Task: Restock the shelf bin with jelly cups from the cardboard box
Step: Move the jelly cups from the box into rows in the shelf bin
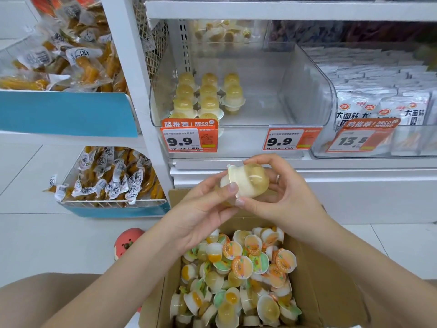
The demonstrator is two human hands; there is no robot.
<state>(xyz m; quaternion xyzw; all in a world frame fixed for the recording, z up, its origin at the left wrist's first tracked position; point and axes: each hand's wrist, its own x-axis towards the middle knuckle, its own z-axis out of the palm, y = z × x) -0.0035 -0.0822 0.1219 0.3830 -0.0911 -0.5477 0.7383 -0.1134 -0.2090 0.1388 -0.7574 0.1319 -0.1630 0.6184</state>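
A pale yellow jelly cup (248, 179) lies on its side in the air, below the shelf and above the box. My left hand (203, 209) and my right hand (281, 192) both grip it with their fingertips. Under them stands an open cardboard box (321, 287) full of loose jelly cups (238, 273) with orange, green and white lids. The clear shelf bin (305, 91) holds several yellow jelly cups (208, 95) in rows at its left; its right part is bare.
Price tags (189, 140) reading 9.9 hang on the bin's front. Another clear bin of white snack packs (383, 110) stands to the right. Blue racks of wrapped yellow snacks (106, 178) are at the left. A red toy (128, 242) lies on the tiled floor.
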